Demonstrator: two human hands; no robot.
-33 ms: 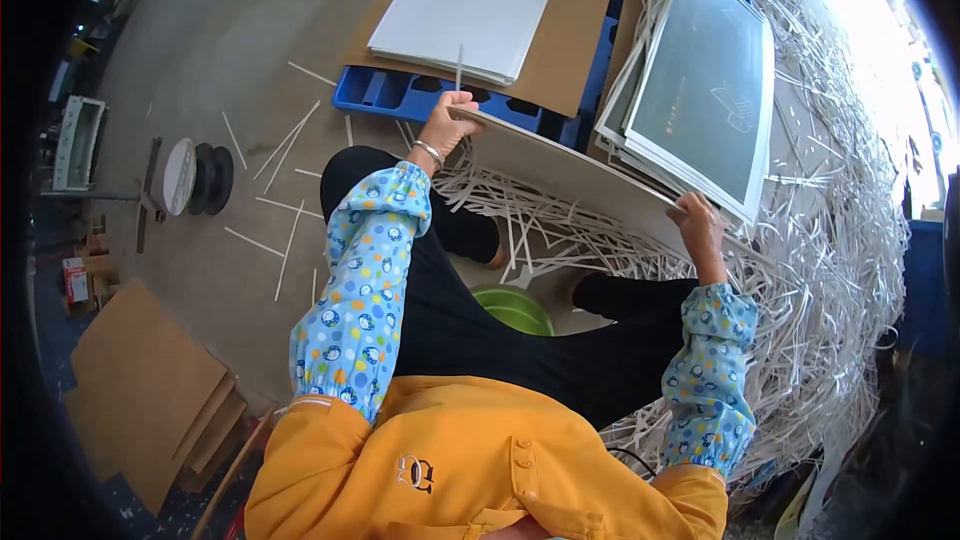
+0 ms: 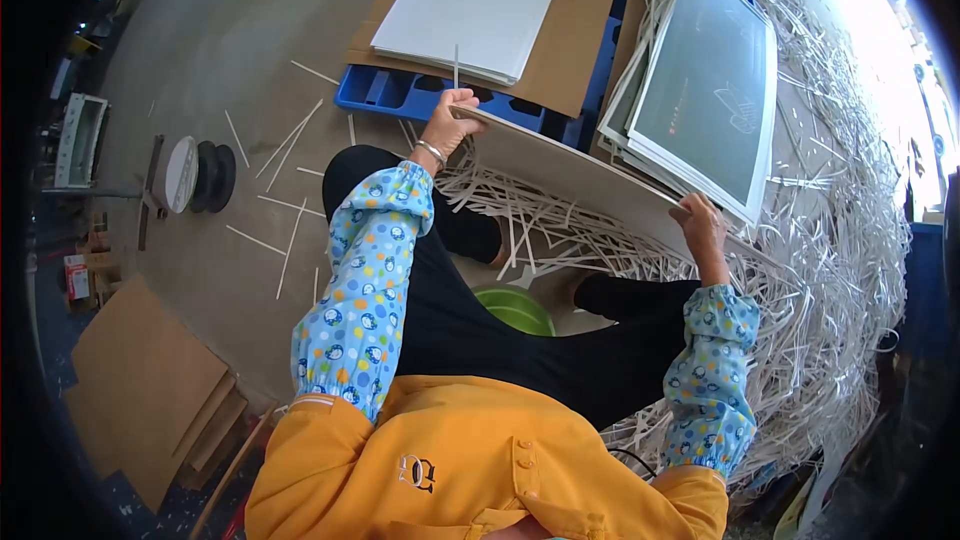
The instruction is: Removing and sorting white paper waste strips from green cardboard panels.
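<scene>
crosswise, board [image 2: 570, 175] between both hands

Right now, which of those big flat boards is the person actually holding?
The pale board tilted over their knees, gripped at each end by the left hand and right hand; the others lie stacked.

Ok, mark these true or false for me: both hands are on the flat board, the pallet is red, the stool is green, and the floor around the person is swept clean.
1. Both the left hand and the right hand grip the flat board. True.
2. The pallet is red. False: it is blue.
3. The stool is green. True.
4. The floor is swept clean. False: white strips lie heaped beside the person.
</scene>
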